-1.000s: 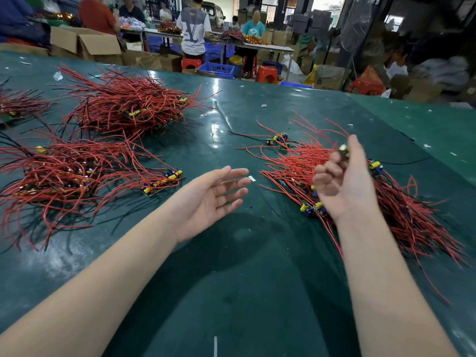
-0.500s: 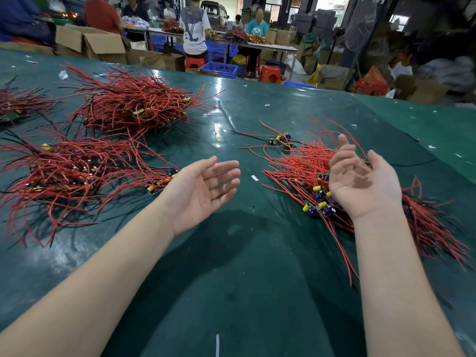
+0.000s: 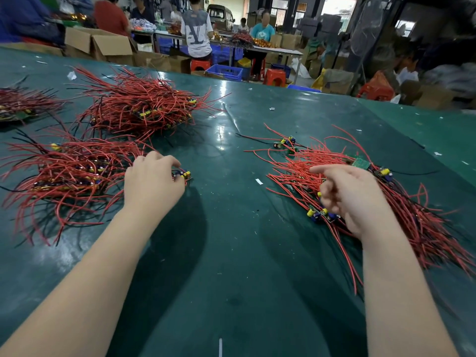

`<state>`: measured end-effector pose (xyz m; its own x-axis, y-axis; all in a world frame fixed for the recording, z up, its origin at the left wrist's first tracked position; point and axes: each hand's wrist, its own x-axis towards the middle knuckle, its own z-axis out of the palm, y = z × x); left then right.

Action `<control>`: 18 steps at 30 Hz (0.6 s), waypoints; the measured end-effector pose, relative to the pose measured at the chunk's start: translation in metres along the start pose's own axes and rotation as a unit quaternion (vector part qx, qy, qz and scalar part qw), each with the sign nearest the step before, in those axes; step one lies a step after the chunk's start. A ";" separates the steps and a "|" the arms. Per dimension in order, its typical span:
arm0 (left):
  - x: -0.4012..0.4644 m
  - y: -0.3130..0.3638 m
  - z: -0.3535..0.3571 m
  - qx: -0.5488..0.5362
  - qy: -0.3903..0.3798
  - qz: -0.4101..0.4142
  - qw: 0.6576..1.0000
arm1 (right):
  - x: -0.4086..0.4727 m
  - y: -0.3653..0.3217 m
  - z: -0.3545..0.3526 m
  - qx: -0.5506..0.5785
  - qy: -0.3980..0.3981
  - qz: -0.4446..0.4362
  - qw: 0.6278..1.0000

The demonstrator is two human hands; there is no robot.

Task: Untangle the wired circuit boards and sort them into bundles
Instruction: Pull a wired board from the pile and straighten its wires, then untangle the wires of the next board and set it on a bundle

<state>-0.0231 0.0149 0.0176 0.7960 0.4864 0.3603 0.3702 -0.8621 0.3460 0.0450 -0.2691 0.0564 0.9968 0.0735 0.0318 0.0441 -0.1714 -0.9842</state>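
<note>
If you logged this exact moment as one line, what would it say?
left hand: on small board beside left wire bundle | right hand: over unsorted pile, holding nothing seen | table: green

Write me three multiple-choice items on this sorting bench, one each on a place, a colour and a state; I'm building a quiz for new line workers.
1. Where is the left hand?
A. at the right edge of the near-left bundle of red wires
B. on a cardboard box
C. flat on bare mat

2. What colour is the table mat?
A. white
B. dark green
C. orange

3. What is the right hand doing?
A. gripping a blue crate
B. lying flat, palm down
C. hovering over the loose right pile of red wires, index finger extended

Key: A, its fingers curl at a small board there; B, green throughout; C, nothing plainly held.
</note>
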 end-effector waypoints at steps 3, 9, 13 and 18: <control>0.003 -0.005 0.001 0.071 -0.043 -0.001 0.997 | -0.004 0.005 0.016 -0.099 -0.088 0.018 0.991; 0.004 -0.010 0.003 0.100 -0.034 0.005 0.994 | -0.016 0.022 0.036 -0.351 -0.197 0.011 0.915; 0.006 -0.012 0.002 0.088 -0.033 0.008 0.996 | -0.019 0.018 0.038 -0.439 -0.063 -0.091 0.892; 0.006 -0.011 0.004 0.090 -0.026 0.010 0.996 | -0.016 0.011 0.009 -0.476 0.095 -0.040 0.874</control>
<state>-0.0203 0.0269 0.0127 0.8261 0.4653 0.3180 0.4304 -0.8851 0.1771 0.0291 -0.2637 0.0431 0.9771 -0.0272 0.2111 0.0588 -0.9188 -0.3904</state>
